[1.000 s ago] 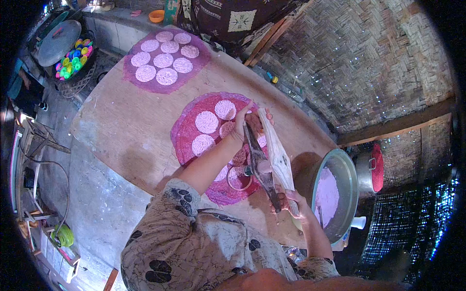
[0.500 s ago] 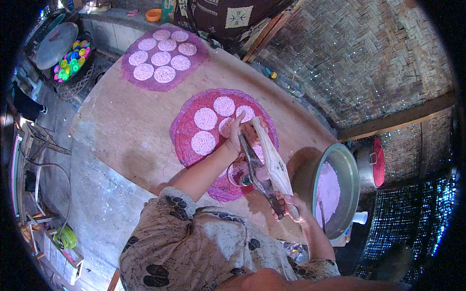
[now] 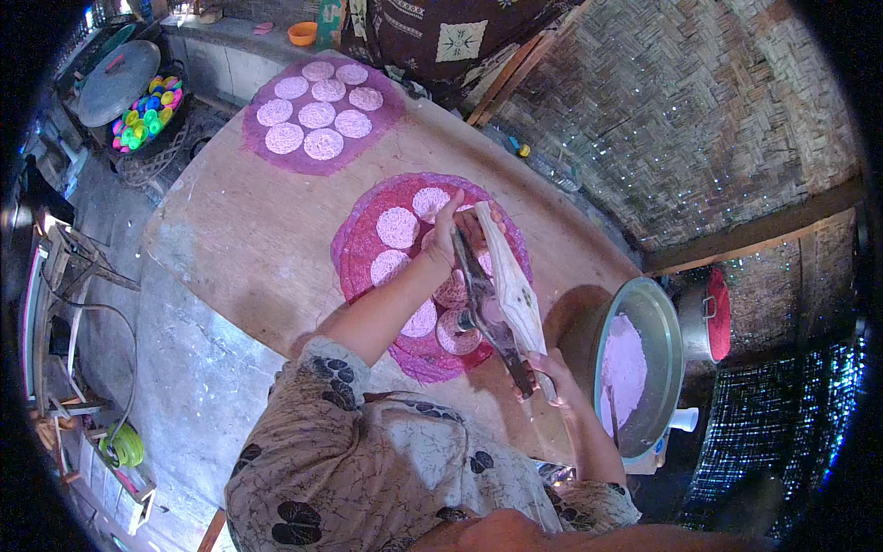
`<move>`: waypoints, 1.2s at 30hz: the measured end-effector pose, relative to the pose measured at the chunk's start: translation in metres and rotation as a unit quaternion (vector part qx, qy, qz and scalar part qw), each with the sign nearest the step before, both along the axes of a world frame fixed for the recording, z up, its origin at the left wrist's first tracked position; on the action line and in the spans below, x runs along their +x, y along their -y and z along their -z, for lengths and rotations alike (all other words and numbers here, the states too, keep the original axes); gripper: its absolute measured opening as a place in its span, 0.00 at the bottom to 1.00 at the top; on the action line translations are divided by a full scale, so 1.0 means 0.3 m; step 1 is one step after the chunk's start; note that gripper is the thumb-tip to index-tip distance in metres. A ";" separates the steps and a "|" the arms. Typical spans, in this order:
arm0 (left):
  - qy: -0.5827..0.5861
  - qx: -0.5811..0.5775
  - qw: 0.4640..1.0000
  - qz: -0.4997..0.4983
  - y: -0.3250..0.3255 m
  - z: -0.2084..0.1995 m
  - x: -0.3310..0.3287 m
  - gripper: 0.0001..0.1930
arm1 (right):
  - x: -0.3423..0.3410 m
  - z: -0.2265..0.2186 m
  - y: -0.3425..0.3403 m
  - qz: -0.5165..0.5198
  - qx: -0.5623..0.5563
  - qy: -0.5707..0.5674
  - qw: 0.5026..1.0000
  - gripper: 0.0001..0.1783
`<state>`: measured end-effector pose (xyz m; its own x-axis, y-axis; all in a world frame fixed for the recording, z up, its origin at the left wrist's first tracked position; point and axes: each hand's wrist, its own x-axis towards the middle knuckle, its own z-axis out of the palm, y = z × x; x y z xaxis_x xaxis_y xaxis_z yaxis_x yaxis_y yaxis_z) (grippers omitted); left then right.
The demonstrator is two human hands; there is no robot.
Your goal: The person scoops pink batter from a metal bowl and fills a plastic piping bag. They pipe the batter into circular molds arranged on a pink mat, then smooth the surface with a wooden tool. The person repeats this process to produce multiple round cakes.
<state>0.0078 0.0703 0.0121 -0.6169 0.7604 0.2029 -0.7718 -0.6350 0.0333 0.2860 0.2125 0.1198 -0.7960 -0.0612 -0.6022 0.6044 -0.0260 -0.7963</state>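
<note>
Both my hands are closed round a two-handled wooden dough press, one bar pale [image 3: 511, 276] and one dark [image 3: 480, 294]. My left hand [image 3: 452, 232] grips its far end, and my right hand [image 3: 552, 375] holds the near end. Between the bars shows a bit of pink dough [image 3: 494, 311]. Under the press lies a round red mesh sheet [image 3: 354, 244] bearing several lacy pink discs of dough strands, such as this disc [image 3: 397, 227]. One disc [image 3: 458, 333] sits right below the press's cup. My arms and the press partly cover other discs.
A second mesh sheet [image 3: 262, 152] with several discs lies farther back on the wooden board [image 3: 221, 202]. To the right stands a large basin [image 3: 676, 340] of pink dough [image 3: 625, 368], beside a metal pot [image 3: 692, 322]. Woven walls border the right side; colourful small cups [image 3: 147, 115] sit far left.
The press has shifted slightly, its bars now closer together. The strand disc beneath it shows more plainly. The whole view has moved a little.
</note>
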 end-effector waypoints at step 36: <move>-0.767 -0.484 0.406 -0.111 0.219 -0.235 0.206 0.38 | 0.378 -0.016 0.003 0.188 0.150 -0.158 0.958 0.33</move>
<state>0.0695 0.0045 0.0825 -0.4044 0.9020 0.1511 0.7021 0.2003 0.6833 0.3996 0.2115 0.1247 -0.8736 0.4033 -0.2724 0.3242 0.0646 -0.9438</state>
